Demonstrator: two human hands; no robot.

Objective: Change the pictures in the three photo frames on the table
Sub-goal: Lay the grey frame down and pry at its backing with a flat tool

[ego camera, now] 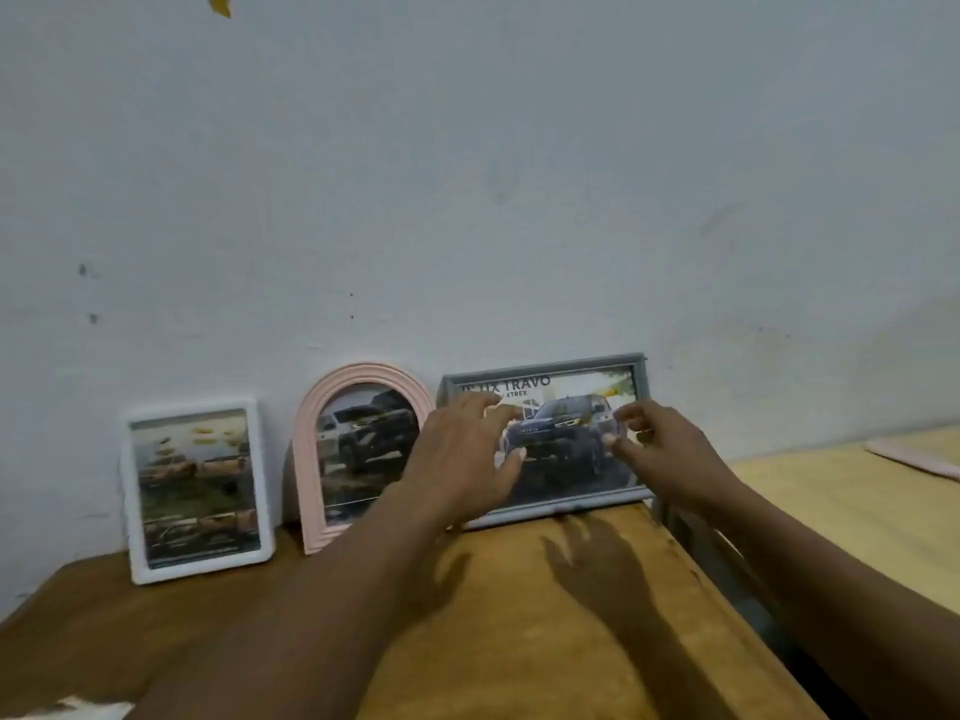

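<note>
Three photo frames lean against the wall at the back of a wooden table [519, 615]. At the left stands a white rectangular frame [132, 491], in the middle a pink arched frame [306, 459], at the right a grey landscape frame [550, 367] with a dark car picture. My left hand [462, 459] hovers in front of the grey frame's left part, fingers spread and relaxed. My right hand [660, 449] hovers before its right part with loosely bent fingers. Neither hand holds anything; whether they touch the frame is unclear.
The pale wall [467, 200] rises directly behind the frames. The table's right edge drops off near the grey frame, and a second lighter table [841, 511] stands to the right with a pinkish flat object [914, 459] on it.
</note>
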